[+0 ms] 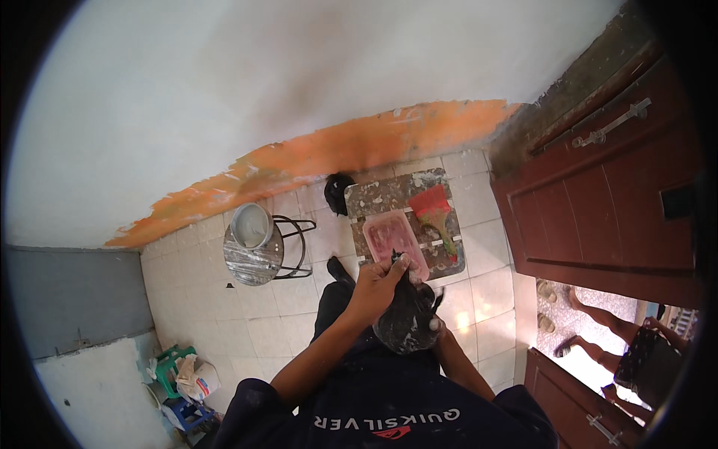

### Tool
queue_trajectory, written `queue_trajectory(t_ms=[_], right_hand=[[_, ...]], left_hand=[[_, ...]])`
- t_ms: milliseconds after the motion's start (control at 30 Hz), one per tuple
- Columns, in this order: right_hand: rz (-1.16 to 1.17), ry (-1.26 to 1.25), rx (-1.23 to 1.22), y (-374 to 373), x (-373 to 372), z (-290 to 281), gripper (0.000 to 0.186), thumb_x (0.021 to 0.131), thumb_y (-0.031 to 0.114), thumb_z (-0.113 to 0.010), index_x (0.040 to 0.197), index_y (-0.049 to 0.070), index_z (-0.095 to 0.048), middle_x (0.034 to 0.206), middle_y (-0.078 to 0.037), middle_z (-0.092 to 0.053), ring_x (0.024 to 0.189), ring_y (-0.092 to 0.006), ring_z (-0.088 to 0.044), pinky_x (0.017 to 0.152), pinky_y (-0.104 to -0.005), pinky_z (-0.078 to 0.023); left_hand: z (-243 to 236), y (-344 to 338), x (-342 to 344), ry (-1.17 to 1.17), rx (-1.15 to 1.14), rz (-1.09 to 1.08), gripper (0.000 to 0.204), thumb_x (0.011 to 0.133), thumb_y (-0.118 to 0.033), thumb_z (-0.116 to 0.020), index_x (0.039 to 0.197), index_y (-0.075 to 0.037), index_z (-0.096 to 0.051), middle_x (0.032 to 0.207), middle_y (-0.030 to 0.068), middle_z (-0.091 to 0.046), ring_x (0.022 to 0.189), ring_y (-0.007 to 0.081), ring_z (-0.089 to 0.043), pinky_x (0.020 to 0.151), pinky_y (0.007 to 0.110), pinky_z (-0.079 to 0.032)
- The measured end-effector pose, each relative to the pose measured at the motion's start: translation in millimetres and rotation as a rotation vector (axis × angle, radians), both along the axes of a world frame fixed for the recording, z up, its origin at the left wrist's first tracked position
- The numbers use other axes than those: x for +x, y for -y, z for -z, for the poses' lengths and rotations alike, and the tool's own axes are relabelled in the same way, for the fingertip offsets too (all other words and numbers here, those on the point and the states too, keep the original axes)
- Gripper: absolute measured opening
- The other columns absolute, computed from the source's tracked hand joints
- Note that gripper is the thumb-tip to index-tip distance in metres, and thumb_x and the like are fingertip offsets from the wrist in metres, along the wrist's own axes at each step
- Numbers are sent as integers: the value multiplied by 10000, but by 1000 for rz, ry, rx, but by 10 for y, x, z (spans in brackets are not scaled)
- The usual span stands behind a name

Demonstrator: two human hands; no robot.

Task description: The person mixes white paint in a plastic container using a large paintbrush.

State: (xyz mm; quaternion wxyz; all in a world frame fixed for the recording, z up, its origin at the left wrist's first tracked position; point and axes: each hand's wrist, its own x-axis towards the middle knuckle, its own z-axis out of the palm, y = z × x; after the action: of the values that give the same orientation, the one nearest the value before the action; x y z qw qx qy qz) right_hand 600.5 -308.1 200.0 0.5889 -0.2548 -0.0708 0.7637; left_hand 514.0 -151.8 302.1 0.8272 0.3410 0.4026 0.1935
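A black plastic bag, smeared with white powder, hangs in front of my chest. My left hand pinches its gathered top between thumb and fingers. My right hand grips the bag's side lower down, with part of that hand hidden behind it. Just beyond the bag, a pink rectangular tray rests on a paint-spattered small table. To the tray's right lies a wide red tool with a smeared, tapering lower part.
Left of the table, a round stool bears a grey-white bucket. A black bundle sits on the tiled floor by the half-coated orange wall. Brown doors stand at right, with another person outside. Plastic stools are at lower left.
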Motion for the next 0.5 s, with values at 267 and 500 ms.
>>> queue_trajectory(t_ms=[267, 500], right_hand=[[45, 28, -369, 108, 86, 26, 600, 658, 16, -673, 1215, -6, -450, 1058, -137, -581, 942, -273, -605, 851, -407, -510], [101, 64, -543, -9, 83, -17, 474, 722, 1, -621, 1171, -21, -472, 1028, -133, -593, 897, -240, -624, 793, -362, -535]], left_hand=[[946, 14, 5, -234, 197, 99, 281, 926, -259, -538, 901, 5, -632, 788, 51, -634, 678, 107, -596, 612, 244, -499], [1229, -4, -26, -83, -299, 22, 302, 936, -263, -510, 961, 21, -610, 865, 80, -637, 722, 154, -626, 682, 287, -533]])
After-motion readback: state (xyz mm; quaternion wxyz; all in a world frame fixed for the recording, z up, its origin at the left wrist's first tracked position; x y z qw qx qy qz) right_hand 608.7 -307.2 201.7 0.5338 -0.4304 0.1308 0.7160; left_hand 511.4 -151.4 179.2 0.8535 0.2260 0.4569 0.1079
